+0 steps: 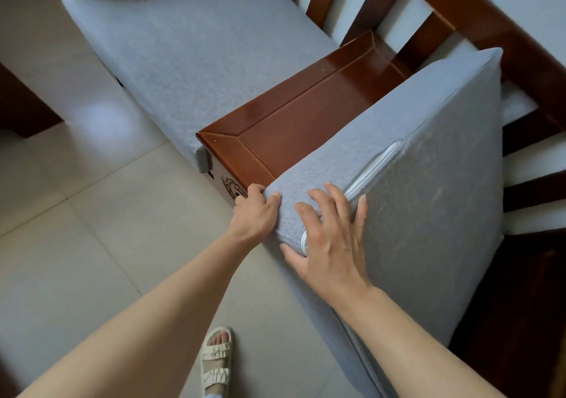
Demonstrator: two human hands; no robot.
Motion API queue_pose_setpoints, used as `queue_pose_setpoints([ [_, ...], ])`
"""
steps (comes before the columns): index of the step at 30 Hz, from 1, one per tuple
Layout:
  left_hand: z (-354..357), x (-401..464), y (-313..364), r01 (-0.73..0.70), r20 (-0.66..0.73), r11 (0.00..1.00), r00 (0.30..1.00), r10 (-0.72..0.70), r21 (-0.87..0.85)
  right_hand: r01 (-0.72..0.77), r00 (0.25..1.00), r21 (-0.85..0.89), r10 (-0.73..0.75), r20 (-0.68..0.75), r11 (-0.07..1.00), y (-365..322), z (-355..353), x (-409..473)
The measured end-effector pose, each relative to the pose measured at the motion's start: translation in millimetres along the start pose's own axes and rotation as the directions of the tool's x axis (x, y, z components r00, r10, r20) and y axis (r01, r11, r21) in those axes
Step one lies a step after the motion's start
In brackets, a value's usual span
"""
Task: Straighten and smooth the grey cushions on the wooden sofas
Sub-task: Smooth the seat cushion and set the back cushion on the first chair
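A thick grey cushion [428, 183] stands tilted up on the right sofa, its underside with a white zip facing me. My left hand [255, 211] grips the cushion's near left corner, fingers curled round the edge. Pressing flat on the grey fabric beside the zip is my right hand [332, 238], with its fingers spread. A second grey cushion [190, 54] lies flat on the seat of the left sofa.
A glossy brown wooden armrest box [294, 122] sits between the two cushions. Wooden backrest slats [435, 30] run along the top right. Pale floor tiles [92, 198] spread to the left, with my sandalled foot [216, 358] at the bottom.
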State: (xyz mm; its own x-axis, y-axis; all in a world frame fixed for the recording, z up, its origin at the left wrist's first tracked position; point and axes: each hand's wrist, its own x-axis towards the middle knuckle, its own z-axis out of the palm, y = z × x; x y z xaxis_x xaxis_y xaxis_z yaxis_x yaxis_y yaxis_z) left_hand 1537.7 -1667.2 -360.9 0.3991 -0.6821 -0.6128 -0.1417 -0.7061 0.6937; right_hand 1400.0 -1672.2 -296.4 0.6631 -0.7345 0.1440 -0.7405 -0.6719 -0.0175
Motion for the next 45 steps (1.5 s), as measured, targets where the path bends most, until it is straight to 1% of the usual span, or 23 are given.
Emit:
queue_pose_setpoints([
  [3, 5.9, -14.2, 7.3, -0.023, -0.028, 0.999, 0.999, 0.025, 0.038, -0.02, 0.998, 0.02, 0.021, -0.059, 1.0, 6.5, -6.5, -9.9],
  [8, 23.2, -45.4, 19.5, -0.032, -0.068, 0.995, 0.997, 0.038, 0.095, -0.016, 0.988, 0.102, 0.032, -0.153, 0.995, 21.6, -16.8, -40.3],
  [13, 47.1, -84.8, 35.3, -0.043, -0.123, 0.992, 0.991, 0.059, 0.122, -0.043, 0.975, 0.178, 0.08, -0.207, 0.983, 36.0, -37.9, -84.7],
  [17, 76.1, -134.2, 55.7, -0.096, -0.191, 0.981, 0.973, 0.128, 0.169, -0.071, 0.948, 0.254, 0.144, -0.282, 0.965, 58.7, -66.8, -125.2],
  [23, 133.0, -222.6, 87.1, -0.156, -0.247, 0.961, 0.946, 0.212, 0.228, -0.08, 0.902, 0.33, 0.209, -0.378, 0.941, 107.6, -111.0, -200.6],
  [26, 164.2, -264.9, 102.8, -0.195, -0.23, 0.939, 0.937, 0.263, 0.282, -0.087, 0.872, 0.366, 0.249, -0.422, 0.927, 135.9, -130.3, -240.4],
  [30, 198.6, -309.3, 118.2, -0.258, -0.182, 0.885, 0.92, 0.348, 0.388, -0.097, 0.825, 0.394, 0.295, -0.481, 0.914, 165.3, -150.7, -281.5],
  [37, 241.4, -353.5, 124.2, -0.282, -0.065, 0.757, 0.918, 0.392, 0.59, -0.219, 0.819, 0.411, 0.395, -0.415, 0.885, 185.6, -173.7, -342.2],
  [40, 252.5, -362.4, 128.5, -0.306, -0.013, 0.721, 0.916, 0.401, 0.622, -0.235, 0.841, 0.415, 0.398, -0.367, 0.879, 191.5, -182.3, -362.4],
  [43, 271.4, -369.4, 141.1, -0.352, 0.022, 0.714, 0.904, 0.428, 0.606, -0.285, 0.868, 0.357, 0.398, -0.297, 0.89, 197.0, -190.0, -381.0],
  [45, 284.6, -376.1, 145.3, -0.372, 0.019, 0.705, 0.891, 0.454, 0.604, -0.299, 0.872, 0.337, 0.399, -0.283, 0.893, 199.5, -192.0, -389.8],
])
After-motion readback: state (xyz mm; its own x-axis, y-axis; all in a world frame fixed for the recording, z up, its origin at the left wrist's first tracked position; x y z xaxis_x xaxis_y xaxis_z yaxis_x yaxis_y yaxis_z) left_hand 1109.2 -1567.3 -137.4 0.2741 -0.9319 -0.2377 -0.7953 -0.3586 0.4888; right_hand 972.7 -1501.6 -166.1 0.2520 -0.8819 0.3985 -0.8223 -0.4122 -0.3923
